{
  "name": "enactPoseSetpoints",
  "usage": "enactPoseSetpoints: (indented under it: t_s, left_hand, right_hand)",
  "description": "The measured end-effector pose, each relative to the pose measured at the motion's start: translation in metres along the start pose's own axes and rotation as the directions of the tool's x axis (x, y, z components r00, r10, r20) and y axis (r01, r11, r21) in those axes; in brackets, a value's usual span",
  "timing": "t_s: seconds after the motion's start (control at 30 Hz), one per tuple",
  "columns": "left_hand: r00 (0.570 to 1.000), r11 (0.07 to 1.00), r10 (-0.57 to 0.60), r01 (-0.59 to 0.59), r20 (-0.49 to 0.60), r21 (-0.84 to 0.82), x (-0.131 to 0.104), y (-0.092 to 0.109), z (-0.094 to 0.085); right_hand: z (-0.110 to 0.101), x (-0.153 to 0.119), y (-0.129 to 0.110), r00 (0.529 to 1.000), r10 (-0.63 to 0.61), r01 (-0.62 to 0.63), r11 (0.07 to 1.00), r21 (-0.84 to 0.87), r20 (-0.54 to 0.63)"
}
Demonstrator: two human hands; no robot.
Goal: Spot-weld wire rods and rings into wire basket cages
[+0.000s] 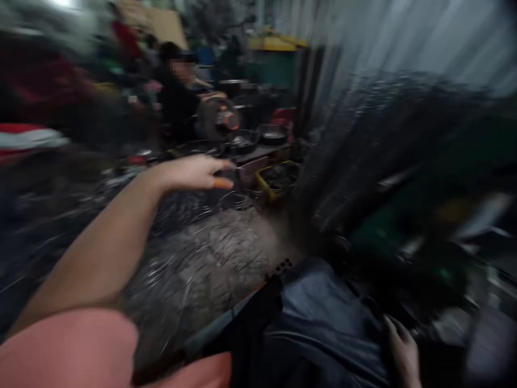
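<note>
My left hand (194,171) reaches out at the end of a bare forearm, fingers stretched and slightly apart, nothing visible in them. An orange covering (223,184) wraps one of its fingers. Below it, the floor is strewn with thin, shiny scraps (218,248), smeared by motion. Down at the lower right, my right hand (404,347) hangs beside my knee, which is in dark trousers (323,307). Its fingers are dim and blurred, so I cannot make out whether they hold anything.
Across from me sits a person in dark clothes (173,102), near a round dark pan-like object (218,116). Several round metal pans (272,134) stand on a low bench. A yellow-rimmed basket (264,186) is on the floor. Blurred dark stacks (347,145) line the right wall.
</note>
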State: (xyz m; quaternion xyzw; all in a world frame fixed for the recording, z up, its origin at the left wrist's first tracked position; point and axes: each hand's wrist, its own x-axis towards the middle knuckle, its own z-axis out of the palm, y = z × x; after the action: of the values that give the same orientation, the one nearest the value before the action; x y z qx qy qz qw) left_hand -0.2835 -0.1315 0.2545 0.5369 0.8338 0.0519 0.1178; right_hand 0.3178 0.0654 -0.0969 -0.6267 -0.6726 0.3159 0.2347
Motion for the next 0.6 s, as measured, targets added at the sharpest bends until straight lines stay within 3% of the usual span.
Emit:
enactPoseSetpoints:
  t_s: [0.07, 0.17, 0.27, 0.33, 0.4, 0.43, 0.5, 0.6]
  left_hand:
    - [0.966, 0.975, 0.209, -0.194, 0.149, -0.113, 0.015, 0.042, 0.035]
    - [0.821, 0.894, 0.436, -0.35, 0.369, -0.28, 0.043, 0.094, 0.099]
    - [0.685, 0.814, 0.571, -0.398, 0.453, -0.423, 0.065, 0.142, 0.161]
    - [0.589, 0.76, 0.623, -0.301, 0.514, -0.577, 0.072, 0.172, 0.2]
    - [0.449, 0.691, 0.665, -0.069, 0.596, -0.719, 0.072, 0.199, 0.241]
    - [0.401, 0.636, 0.692, 0.056, 0.6, -0.77, 0.07, 0.211, 0.263]
    - [0.394, 0.471, 0.728, 0.308, 0.562, -0.826, 0.063, 0.231, 0.308]
    - [0.519, 0.143, 0.688, 0.588, 0.507, -0.796, 0.055, 0.248, 0.372]
  right_hand:
    - [-0.001, -0.008, -0.01, 0.995, 0.08, -0.075, 0.993, 0.094, -0.054]
    - [-0.003, -0.012, -0.025, 0.982, 0.137, -0.101, 0.964, 0.246, -0.132]
    - [-0.003, -0.018, -0.028, 0.97, 0.155, -0.084, 0.938, 0.336, -0.188]
    - [0.001, -0.024, -0.024, 0.966, 0.153, -0.07, 0.931, 0.359, -0.208]
    - [0.005, -0.027, -0.02, 0.97, 0.147, -0.067, 0.928, 0.366, -0.195]
    - [0.007, -0.026, -0.019, 0.972, 0.146, -0.07, 0.927, 0.369, -0.182]
    - [0.005, -0.018, -0.022, 0.973, 0.155, -0.079, 0.92, 0.384, -0.171]
    - [-0.019, 0.017, -0.04, 0.956, 0.141, -0.03, 0.919, 0.394, -0.257]
